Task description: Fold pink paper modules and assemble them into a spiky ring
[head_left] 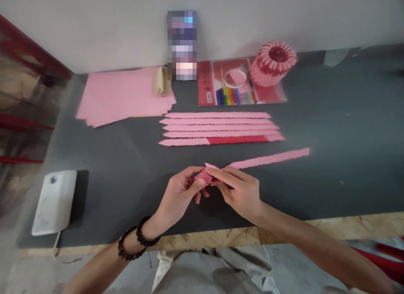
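Note:
My left hand (179,193) and my right hand (238,191) meet over the dark table (331,180), both pinched on one end of a long chain of folded pink paper pieces (268,160). The chain trails away to the right across the table. A small pink folded piece (211,165) sticks up at my right fingertips. A dark bead bracelet (135,241) circles my left wrist.
Several more pink paper chains (221,127), one partly red, lie in a row beyond my hands. A stack of pink sheets (123,96) lies at the back left, a round pink paper vase (273,62) on a craft packet (233,87) at the back. A white device (55,201) sits left.

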The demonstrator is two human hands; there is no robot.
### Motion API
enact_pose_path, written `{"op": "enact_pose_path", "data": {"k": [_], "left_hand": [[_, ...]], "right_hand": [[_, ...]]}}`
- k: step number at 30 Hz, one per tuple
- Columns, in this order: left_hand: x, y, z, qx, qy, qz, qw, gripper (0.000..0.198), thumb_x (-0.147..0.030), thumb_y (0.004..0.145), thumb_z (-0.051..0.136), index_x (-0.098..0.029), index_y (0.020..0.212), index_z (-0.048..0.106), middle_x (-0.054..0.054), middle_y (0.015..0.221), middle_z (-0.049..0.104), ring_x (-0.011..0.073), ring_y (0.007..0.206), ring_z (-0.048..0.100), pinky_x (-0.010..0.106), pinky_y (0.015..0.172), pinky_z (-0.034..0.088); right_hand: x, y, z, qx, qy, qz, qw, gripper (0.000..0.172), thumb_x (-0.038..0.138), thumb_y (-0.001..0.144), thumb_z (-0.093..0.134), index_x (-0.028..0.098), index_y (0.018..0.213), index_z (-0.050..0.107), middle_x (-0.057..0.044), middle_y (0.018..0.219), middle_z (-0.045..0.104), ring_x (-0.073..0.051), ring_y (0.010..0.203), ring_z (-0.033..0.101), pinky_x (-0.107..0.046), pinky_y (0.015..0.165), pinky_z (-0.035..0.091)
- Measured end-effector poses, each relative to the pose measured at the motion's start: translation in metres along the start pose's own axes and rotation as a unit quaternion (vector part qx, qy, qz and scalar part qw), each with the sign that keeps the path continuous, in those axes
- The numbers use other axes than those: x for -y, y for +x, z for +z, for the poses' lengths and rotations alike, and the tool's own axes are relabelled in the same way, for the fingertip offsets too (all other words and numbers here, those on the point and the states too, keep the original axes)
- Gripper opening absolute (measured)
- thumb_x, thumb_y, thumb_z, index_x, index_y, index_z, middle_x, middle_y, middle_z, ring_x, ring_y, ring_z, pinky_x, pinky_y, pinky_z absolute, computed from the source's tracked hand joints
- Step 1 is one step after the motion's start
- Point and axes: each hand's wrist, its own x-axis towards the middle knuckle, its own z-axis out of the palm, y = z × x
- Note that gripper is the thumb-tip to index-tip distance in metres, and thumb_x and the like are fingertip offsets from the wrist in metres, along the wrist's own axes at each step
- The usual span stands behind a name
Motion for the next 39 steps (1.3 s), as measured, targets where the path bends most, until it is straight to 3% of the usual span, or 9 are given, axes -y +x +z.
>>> {"op": "enact_pose_path", "data": {"k": [3,6,11,18,21,25,34,37,39], "left_hand": [[0.002,0.000,0.001,-0.002,-0.032,-0.021,0.999,0.035,-0.048,0.093,0.070,-0.015,0.105,0.070,0.002,0.069,0.067,0.0124,0.056,0.062,0.020,0.043,0.033],[0.003,0.002,-0.001,0.005,-0.057,-0.042,0.997,0.037,-0.050,0.092,0.071,-0.015,0.084,0.065,0.002,0.063,0.064,0.0083,0.049,0.053,0.020,0.042,0.027],[0.001,0.003,-0.002,0.015,-0.039,-0.055,0.998,0.039,-0.052,0.090,0.072,-0.015,0.081,0.064,0.001,0.058,0.063,0.0068,0.045,0.043,0.021,0.044,0.022],[0.001,0.000,0.001,0.012,-0.035,-0.040,0.999,0.038,-0.052,0.093,0.068,-0.016,0.083,0.063,0.000,0.058,0.063,0.0065,0.045,0.041,0.021,0.045,0.022],[0.000,0.000,0.001,-0.003,-0.060,-0.042,0.997,0.037,-0.051,0.092,0.069,-0.016,0.082,0.062,-0.001,0.059,0.062,0.0068,0.047,0.044,0.021,0.044,0.022],[-0.001,-0.001,0.003,0.009,-0.063,-0.048,0.997,0.038,-0.050,0.091,0.071,-0.016,0.078,0.061,0.001,0.068,0.064,0.0089,0.055,0.053,0.020,0.049,0.032],[-0.001,-0.002,0.004,-0.005,-0.050,-0.018,0.999,0.037,-0.049,0.093,0.070,-0.017,0.079,0.060,0.000,0.072,0.063,0.0087,0.059,0.053,0.021,0.056,0.040],[0.001,-0.001,-0.002,-0.012,-0.062,-0.042,0.997,0.036,-0.049,0.092,0.071,-0.016,0.080,0.061,-0.001,0.070,0.062,0.0082,0.058,0.052,0.020,0.055,0.040],[0.002,0.001,-0.005,-0.021,-0.069,-0.060,0.996,0.035,-0.048,0.090,0.073,-0.015,0.082,0.063,-0.001,0.071,0.061,0.0076,0.057,0.051,0.020,0.054,0.039]], "right_hand": [[0.000,0.001,0.000,0.001,-0.001,-0.015,1.000,0.030,0.014,0.099,0.062,0.034,0.113,0.080,0.000,0.080,0.077,-0.013,0.067,0.070,-0.023,0.063,0.059],[0.001,0.004,-0.001,0.002,0.028,-0.023,0.999,0.028,0.016,0.098,0.066,0.036,0.111,0.080,0.001,0.077,0.077,-0.013,0.065,0.070,-0.024,0.062,0.059],[0.001,0.005,-0.001,-0.013,0.030,-0.039,0.999,0.034,0.013,0.097,0.065,0.042,0.109,0.080,0.004,0.074,0.077,-0.013,0.063,0.068,-0.027,0.064,0.058],[0.001,0.004,0.002,-0.027,0.001,-0.044,0.999,0.035,0.012,0.098,0.061,0.039,0.106,0.081,0.003,0.071,0.075,-0.014,0.063,0.067,-0.027,0.063,0.058],[0.002,0.006,0.001,-0.018,0.009,-0.054,0.998,0.028,0.017,0.094,0.070,0.036,0.112,0.080,0.001,0.078,0.077,-0.014,0.067,0.069,-0.026,0.064,0.059],[0.003,0.007,0.000,-0.017,-0.008,-0.056,0.998,0.026,0.016,0.091,0.072,0.036,0.104,0.081,0.002,0.076,0.077,-0.013,0.063,0.068,-0.025,0.063,0.059],[0.003,0.005,0.009,-0.039,-0.009,-0.030,0.999,0.026,0.014,0.094,0.065,0.034,0.094,0.082,0.001,0.067,0.072,-0.014,0.061,0.065,-0.026,0.061,0.057],[0.001,0.006,0.008,-0.015,0.037,-0.024,0.999,0.019,0.021,0.093,0.073,0.034,0.103,0.081,0.001,0.075,0.076,-0.015,0.065,0.068,-0.027,0.064,0.059],[-0.001,0.007,0.004,0.000,0.073,0.005,0.997,0.025,0.026,0.091,0.076,0.033,0.115,0.078,-0.001,0.088,0.080,-0.017,0.072,0.073,-0.030,0.069,0.061]]}}
